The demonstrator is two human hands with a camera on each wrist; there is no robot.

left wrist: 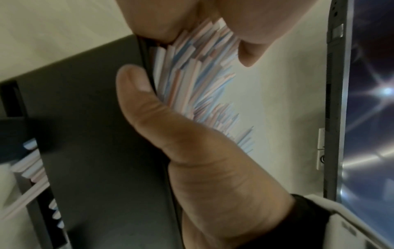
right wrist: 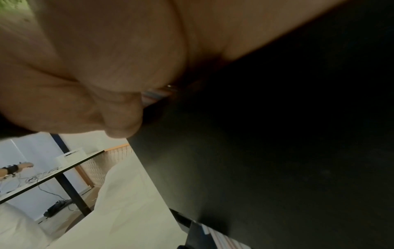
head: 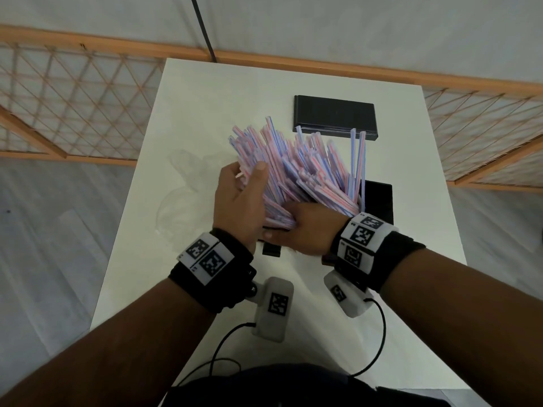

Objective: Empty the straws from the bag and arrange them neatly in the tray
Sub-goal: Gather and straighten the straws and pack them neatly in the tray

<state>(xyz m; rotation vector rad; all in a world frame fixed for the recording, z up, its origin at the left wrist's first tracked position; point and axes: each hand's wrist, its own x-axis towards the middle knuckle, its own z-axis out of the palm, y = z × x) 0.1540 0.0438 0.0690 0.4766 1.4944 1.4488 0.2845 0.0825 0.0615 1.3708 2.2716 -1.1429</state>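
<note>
On the white table [head: 188, 113], farthest to the left of the fingers, lies the clear plastic bag [head: 188, 183], crumpled and flat, apart from both hands. Just right of it the left hand [head: 239, 201] stands against the left flank of the straws [head: 296, 168], a thick fan of red-, blue- and white-striped straws that lean away from the person. Its fingers curl round the outer straws and the thumb lies along their near side; the left wrist view shows the thumb [left wrist: 145, 101] pressed on the dark rim of the tray [left wrist: 89, 134] with the straw ends packed between thumb and fingers. To the right, the right hand [head: 305, 230] reaches across the near end of the bundle, its fingers tucked under and around the lower ends of the straws, clamped on them; the right wrist view shows only a sliver of striped straws [right wrist: 157, 94] under the palm, against the dark tray wall [right wrist: 277, 151]. The black tray [head: 379, 201] shows past the right wrist, the straws standing in it. Beyond the fingertips a second black tray [head: 335, 113] lies on the table, with a few upright straw tips overlapping its near edge.
</note>
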